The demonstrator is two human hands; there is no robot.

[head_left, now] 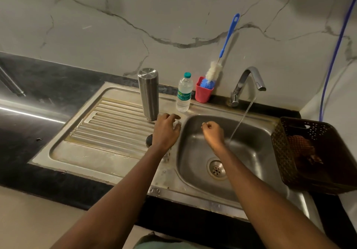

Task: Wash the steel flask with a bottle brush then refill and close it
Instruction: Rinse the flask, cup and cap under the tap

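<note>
The steel flask [148, 94] stands on the drainboard with its mouth down, just behind my left hand [166, 131]. A dark round cap [149, 140] lies on the drainboard beside my left wrist. My left hand hovers at the basin's left rim with its fingers curled over a small pale patch; whether it holds anything is unclear. My right hand [213, 134] is a loose fist above the basin, holding nothing, left of the running water stream [241, 121]. The bottle brush [214, 73], with a blue handle and white bristles, stands in a red cup [201, 94] against the wall.
A clear plastic water bottle [184, 94] stands between flask and cup. The tap [249, 82] is running into the steel sink [257, 152]. A brown perforated basket [309, 156] with a cloth sits on the sink's right edge. A blue hose [336, 51] hangs down the wall.
</note>
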